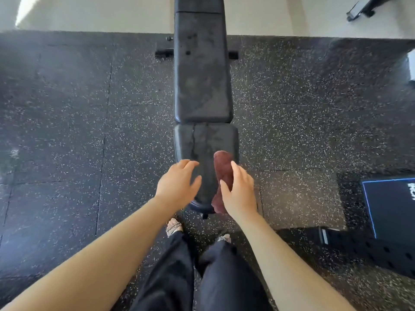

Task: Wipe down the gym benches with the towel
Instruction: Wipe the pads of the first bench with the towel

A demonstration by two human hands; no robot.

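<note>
A black padded gym bench (202, 75) runs straight away from me, with a long back pad and a shorter seat pad nearest my legs. Dull streaks and smudges mark both pads. A dark red towel (222, 169) lies bunched along the right side of the seat pad. My right hand (240, 191) rests on the towel's right edge, thumb and fingers curled on it. My left hand (179, 180) hovers over the left side of the seat pad, fingers spread, holding nothing.
Speckled black rubber mats (78, 131) cover the floor on both sides of the bench. A dark box with a blue edge (393, 207) and a perforated black metal frame (370, 250) stand at the right. My legs and feet (174, 227) are at the bench's near end.
</note>
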